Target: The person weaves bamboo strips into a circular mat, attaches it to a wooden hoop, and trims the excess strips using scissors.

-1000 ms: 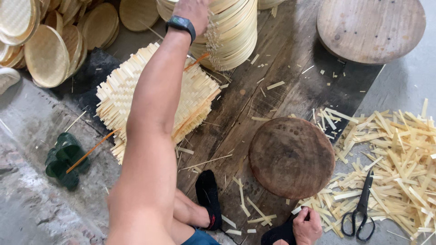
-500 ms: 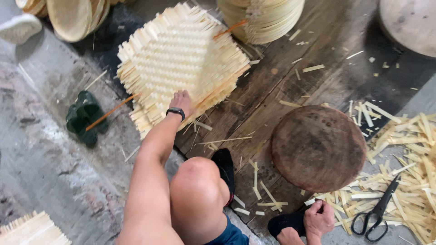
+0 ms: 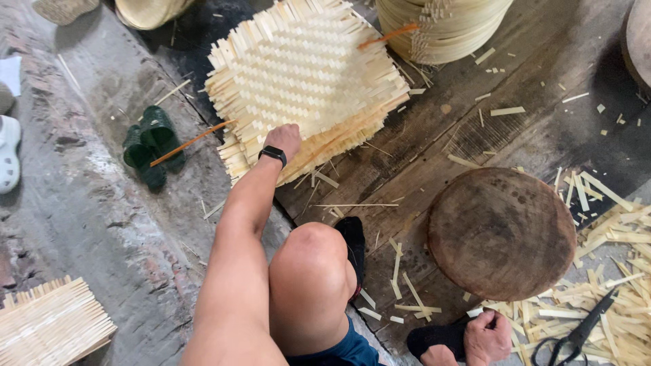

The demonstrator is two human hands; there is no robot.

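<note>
woven bamboo mats (image 3: 305,74) stacked, near edge gripped by left hand (image 3: 283,140); right hand (image 3: 487,337) half cut off, grip unclear

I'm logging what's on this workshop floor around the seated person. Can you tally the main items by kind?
Stacks of woven bamboo mats: 2
Stack of round bamboo trays: 1
Round wooden block: 1
Black scissors: 1
Green slippers: 2
Total: 7
The left hand grips the larger mat stack; the right hand rests near the scissors.
</note>
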